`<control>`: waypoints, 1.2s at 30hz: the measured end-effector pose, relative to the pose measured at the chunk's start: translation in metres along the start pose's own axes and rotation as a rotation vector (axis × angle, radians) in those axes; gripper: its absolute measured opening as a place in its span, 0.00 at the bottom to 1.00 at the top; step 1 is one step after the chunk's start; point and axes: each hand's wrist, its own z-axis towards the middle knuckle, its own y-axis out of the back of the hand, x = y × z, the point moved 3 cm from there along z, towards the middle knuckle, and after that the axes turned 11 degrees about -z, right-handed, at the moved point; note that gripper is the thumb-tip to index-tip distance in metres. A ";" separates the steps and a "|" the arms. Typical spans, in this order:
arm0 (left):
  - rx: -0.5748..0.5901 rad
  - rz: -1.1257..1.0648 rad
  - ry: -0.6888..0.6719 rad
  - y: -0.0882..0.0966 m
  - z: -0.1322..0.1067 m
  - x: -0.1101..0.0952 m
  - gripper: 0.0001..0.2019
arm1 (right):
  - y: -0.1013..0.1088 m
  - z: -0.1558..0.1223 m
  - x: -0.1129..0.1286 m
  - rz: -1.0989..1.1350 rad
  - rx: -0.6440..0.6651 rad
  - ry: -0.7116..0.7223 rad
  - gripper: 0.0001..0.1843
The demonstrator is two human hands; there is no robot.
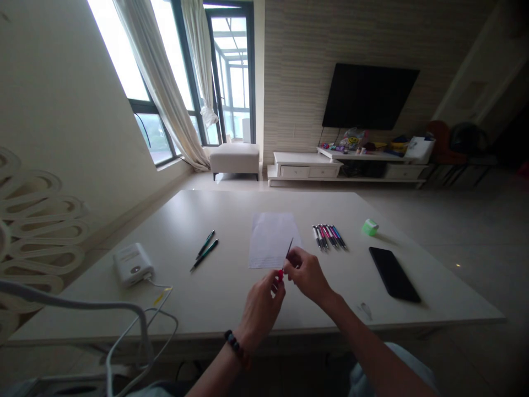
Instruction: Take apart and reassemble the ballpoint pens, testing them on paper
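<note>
My left fingers (280, 289) pinch a red piece (280, 275), right fingers (295, 257) a thin stick (290, 246), over white tabletop (215, 306); television (371, 96) at one o'clock.

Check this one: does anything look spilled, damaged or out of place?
Nothing looks spilled or damaged. Slightly untidy: the white cable from the white box lies in loose loops and trails past the table's near edge. A small clear item lies toward that edge, too faint to identify.
</note>
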 end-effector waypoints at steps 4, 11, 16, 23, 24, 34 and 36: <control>-0.029 0.026 -0.017 0.002 0.000 -0.001 0.08 | -0.002 -0.001 0.003 -0.037 0.084 0.066 0.05; -0.034 0.051 -0.037 0.005 0.001 -0.007 0.09 | 0.000 0.002 0.002 0.108 0.063 0.017 0.12; -0.047 0.014 -0.043 0.006 0.003 -0.010 0.10 | -0.001 0.002 -0.001 0.167 0.066 0.032 0.12; -0.026 -0.224 0.010 -0.001 0.005 -0.001 0.14 | -0.006 0.000 0.000 0.291 0.156 -0.028 0.15; -0.026 -0.263 0.008 -0.002 0.006 -0.002 0.14 | -0.007 -0.001 0.000 0.301 0.155 -0.031 0.16; -0.146 -0.552 0.059 -0.001 0.013 0.000 0.18 | 0.023 0.021 -0.067 -0.179 0.170 -0.154 0.09; -0.154 -0.597 0.064 0.000 0.013 0.002 0.19 | 0.023 0.020 -0.086 -0.359 0.274 -0.167 0.12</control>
